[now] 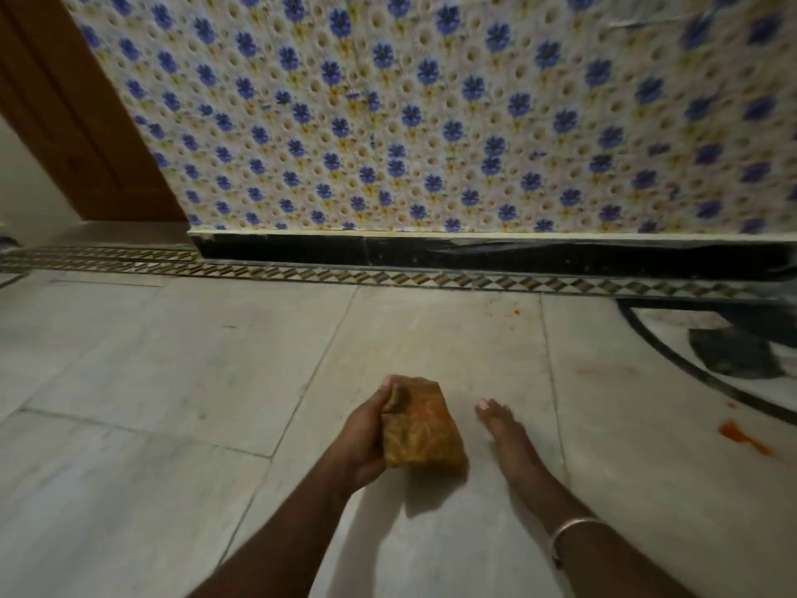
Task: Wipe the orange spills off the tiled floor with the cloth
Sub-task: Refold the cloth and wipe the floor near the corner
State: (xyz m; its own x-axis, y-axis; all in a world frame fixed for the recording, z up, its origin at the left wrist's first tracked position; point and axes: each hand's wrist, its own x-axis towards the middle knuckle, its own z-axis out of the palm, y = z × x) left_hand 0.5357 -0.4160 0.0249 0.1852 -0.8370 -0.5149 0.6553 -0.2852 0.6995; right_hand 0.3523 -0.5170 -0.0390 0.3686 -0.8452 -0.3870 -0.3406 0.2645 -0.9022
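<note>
At the far left stands a brown door (64, 123), and beside it a wall (431, 101) with blue flowers. The pale tiled floor (129, 381) fills the near part. Near the middle, the left hand (366, 433) curls its fingers around a folded orange-brown cloth (420, 429) and holds it just above the floor. Just to the right, the right hand (504, 429) is stretched out with straight fingers and holds nothing; I cannot tell if it touches the floor. A metal bangle (569, 528) is on this wrist. Farther right are a small orange spot (516, 312), a faint smear (604, 372) and a big orange spill (744, 438).
</note>
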